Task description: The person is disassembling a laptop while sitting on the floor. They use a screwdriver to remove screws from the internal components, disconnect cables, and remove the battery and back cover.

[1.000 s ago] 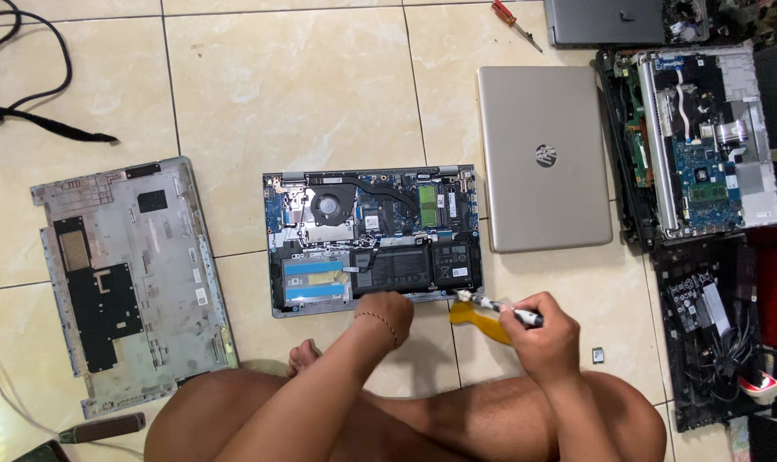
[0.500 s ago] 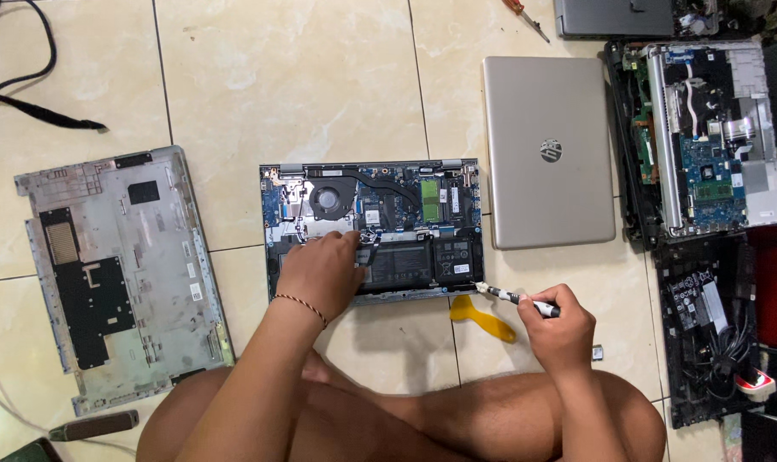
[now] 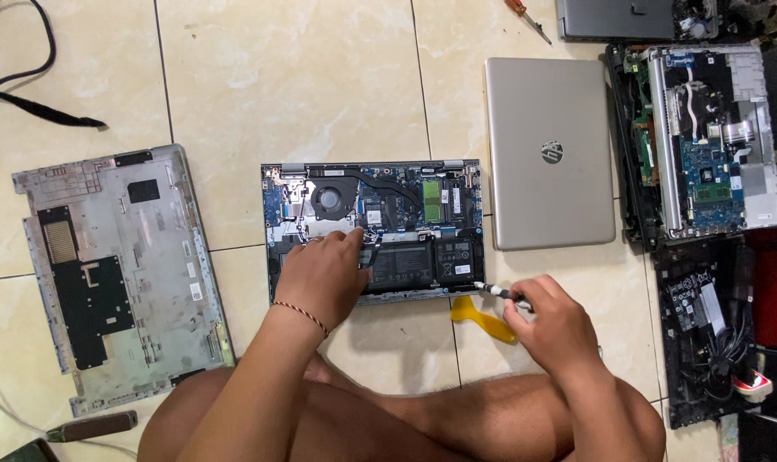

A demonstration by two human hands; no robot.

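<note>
An opened laptop [image 3: 422, 210] lies bottom-up on the tiled floor in front of me, its fan, boards and black battery exposed. My left hand [image 3: 324, 274] rests on its lower left part, fingertips touching the area just above the battery. My right hand [image 3: 551, 321] hovers to the right of the laptop's front corner and grips a small black screwdriver [image 3: 498, 292] with a white tip pointing left. A yellow plastic pry tool [image 3: 482, 318] lies on the floor just under that hand.
The removed grey bottom cover [image 3: 115, 274] lies to the left. A closed silver laptop [image 3: 549, 154] sits to the right, with more opened laptops [image 3: 709, 141] and parts beyond it. A red-handled screwdriver [image 3: 525, 15] lies at the top, a black cable [image 3: 38, 107] top left.
My left hand moved from the laptop's front edge up onto its inside. My right hand with the screwdriver stayed near the front right corner. The view shifted slightly.
</note>
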